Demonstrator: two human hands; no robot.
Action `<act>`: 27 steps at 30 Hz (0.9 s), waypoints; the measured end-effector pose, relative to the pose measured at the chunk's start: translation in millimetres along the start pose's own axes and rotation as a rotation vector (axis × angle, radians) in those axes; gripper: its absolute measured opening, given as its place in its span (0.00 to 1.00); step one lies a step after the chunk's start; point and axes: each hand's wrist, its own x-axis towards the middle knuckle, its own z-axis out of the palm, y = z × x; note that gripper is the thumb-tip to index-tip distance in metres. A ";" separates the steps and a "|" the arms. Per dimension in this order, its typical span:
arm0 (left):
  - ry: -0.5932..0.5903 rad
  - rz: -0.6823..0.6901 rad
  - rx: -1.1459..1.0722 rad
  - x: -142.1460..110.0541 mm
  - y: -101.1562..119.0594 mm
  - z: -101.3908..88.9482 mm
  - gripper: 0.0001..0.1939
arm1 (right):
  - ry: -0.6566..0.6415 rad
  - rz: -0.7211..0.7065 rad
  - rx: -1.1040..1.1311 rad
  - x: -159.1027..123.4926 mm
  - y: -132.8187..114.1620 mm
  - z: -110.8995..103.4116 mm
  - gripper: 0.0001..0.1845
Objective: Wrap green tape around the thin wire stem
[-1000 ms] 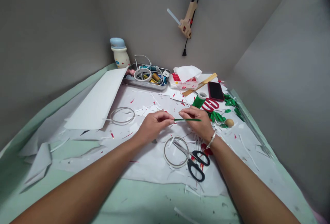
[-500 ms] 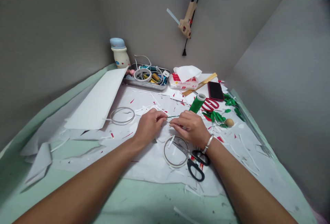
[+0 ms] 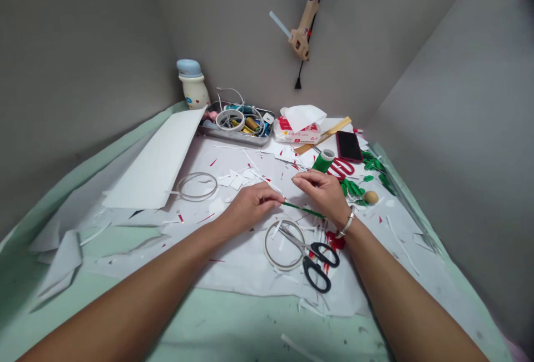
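My left hand (image 3: 259,202) is closed, thumb and fingertips pinching one end of a thin green stem (image 3: 306,210). The stem slants down to the right, and its far end lies near my right wrist. Above it hovers my right hand (image 3: 320,191), thumb and index finger drawn together; whatever they hold is too fine to make out. Directly behind that hand is a green thread spool (image 3: 322,160), its lower part hidden. Red petal-like pieces (image 3: 335,239) show under my right wrist; I cannot tell whether they join the stem.
Black-handled scissors (image 3: 317,264) lie across a tape ring (image 3: 267,251). Green leaves (image 3: 352,187), a wooden ball (image 3: 371,198), red-handled scissors (image 3: 342,168) and a phone (image 3: 349,146) are right. Behind stand a metal tray (image 3: 262,140) and tissue pack (image 3: 298,131). Paper scraps cover the table.
My hands have moved apart: the left slightly right and down, the right to the right and up. More of the green stem shows, now tilted. The spool has shifted slightly right.
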 end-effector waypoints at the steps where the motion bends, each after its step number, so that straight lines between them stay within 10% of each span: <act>1: 0.004 -0.020 -0.025 -0.4 1.9 -0.6 0.09 | -0.001 0.002 -0.005 0.1 1.4 -0.1 0.11; 10: 0.208 -0.287 -0.299 0.5 8.1 -4.4 0.13 | -0.178 -0.209 -0.314 -7.3 -1.7 11.2 0.08; 16: 0.325 -0.273 -0.061 1.5 0.1 -3.3 0.10 | -0.276 -0.413 -0.442 -12.7 -15.8 15.9 0.08; 22: 0.164 -0.042 0.365 -4.1 -1.6 1.3 0.10 | -0.149 -0.420 -0.374 -9.9 -16.3 11.1 0.11; 27: 0.036 0.061 0.229 -3.8 0.8 2.3 0.10 | -0.033 -0.210 -0.185 -4.6 -7.9 4.4 0.10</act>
